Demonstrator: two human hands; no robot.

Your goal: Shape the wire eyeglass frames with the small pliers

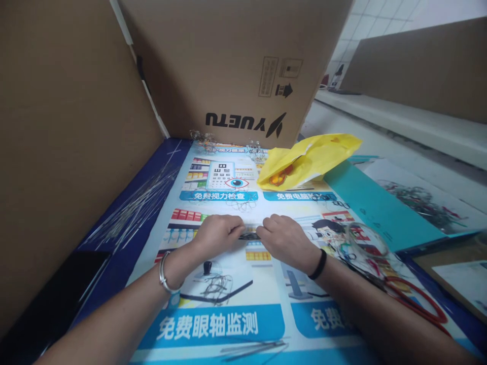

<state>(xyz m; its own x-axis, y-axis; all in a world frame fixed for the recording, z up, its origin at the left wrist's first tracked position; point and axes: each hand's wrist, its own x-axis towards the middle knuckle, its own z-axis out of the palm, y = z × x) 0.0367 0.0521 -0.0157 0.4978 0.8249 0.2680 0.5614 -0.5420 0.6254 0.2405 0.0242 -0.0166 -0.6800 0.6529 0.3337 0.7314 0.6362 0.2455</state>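
My left hand (219, 232) and my right hand (284, 239) are closed in front of me over a printed sheet (262, 274). Between them runs a short dark bundle of thin strands (249, 236), gripped at both ends; it looks like wire, though most of it is hidden in my fingers. Nearer me, a loose tangle of thin wire (216, 288) lies on the sheet beside my left wrist. Close to the front edge rests a small bunch of straight wires (254, 348). Red-handled scissors (414, 299) lie by my right forearm, which partly covers them.
Cardboard walls (228, 61) stand at the back and left. Straight wires (133, 208) lie on the blue surface at left, above a black flat object (57, 299). A yellow bag (312, 157) sits at the back right. Farther right, tangled wires (422, 203) rest on white paper.
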